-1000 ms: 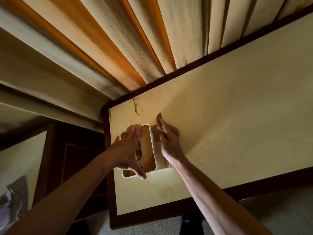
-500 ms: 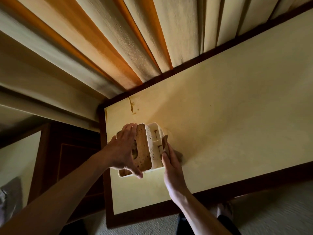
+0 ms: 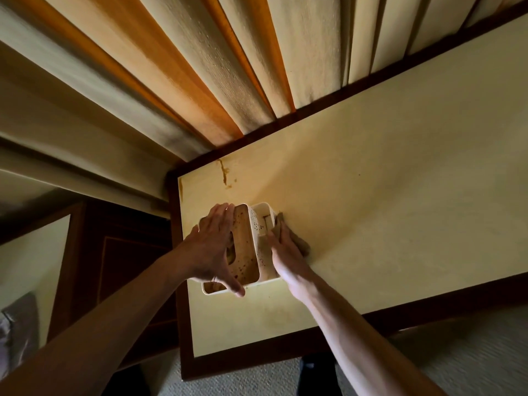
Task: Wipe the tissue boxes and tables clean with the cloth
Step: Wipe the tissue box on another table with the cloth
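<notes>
Wiping a tissue box [image 3: 257,238] at the left end of a pale table [image 3: 385,195], just left of frame centre.

Going left to right: a second pale tabletop [image 3: 31,270] sits at the lower left edge, then dark wood panelling [image 3: 125,270]. The left hand [image 3: 211,250] lies over the box's speckled brown lid, fingers spread and straight, thumb at the near rim. The box is cream plastic with perforated sides. The right hand [image 3: 285,252], fingers straight, presses a brown cloth [image 3: 300,244] flat against the box's right wall. A brown stain [image 3: 224,174] marks the tabletop above the box. The table has a dark wooden border; cream and orange curtains [image 3: 200,67] hang across the upper frame, grey carpet [image 3: 463,352] at lower right.
</notes>
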A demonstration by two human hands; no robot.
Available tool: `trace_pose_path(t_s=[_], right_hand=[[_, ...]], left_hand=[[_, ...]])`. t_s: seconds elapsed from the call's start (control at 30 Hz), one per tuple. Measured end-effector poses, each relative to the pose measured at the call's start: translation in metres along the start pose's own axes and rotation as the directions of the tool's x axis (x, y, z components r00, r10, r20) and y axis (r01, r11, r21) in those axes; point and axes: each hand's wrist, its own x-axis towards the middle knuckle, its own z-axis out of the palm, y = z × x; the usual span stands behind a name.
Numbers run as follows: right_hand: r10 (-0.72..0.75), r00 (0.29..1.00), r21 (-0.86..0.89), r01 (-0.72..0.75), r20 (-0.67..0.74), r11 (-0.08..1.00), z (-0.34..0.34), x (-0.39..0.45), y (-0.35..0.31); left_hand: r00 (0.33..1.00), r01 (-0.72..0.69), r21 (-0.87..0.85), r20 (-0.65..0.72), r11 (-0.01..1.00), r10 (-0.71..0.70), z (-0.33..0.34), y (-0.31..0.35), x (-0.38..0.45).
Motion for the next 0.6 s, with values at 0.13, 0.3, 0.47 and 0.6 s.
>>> trace_pose_path(t_s=[0.13, 0.3, 0.47, 0.6], right_hand=[[-0.006, 1.0, -0.047, 0.005, -0.01, 0.999, 0.002, 0.026, -0.017], [-0.118, 0.992, 0.003, 0.118, -0.04, 0.993, 0.002, 0.038, -0.026], [-0.279, 0.957, 0.045, 0.283, -0.074, 0.958, 0.0, 0.02, -0.015], [-0.32, 0.947, 0.06, 0.32, -0.004, 0.946, -0.007, -0.011, -0.009]], left_hand=[[1.0, 0.016, 0.009, 0.027, 1.0, -0.016, 0.0, 0.0, 0.001], [0.999, 0.02, 0.015, 0.038, 1.0, -0.021, 0.0, 0.0, 0.002], [0.999, 0.017, 0.015, 0.033, 1.0, -0.017, -0.001, 0.001, 0.001], [0.999, 0.013, 0.018, 0.036, 1.0, -0.014, 0.0, 0.001, 0.001]])
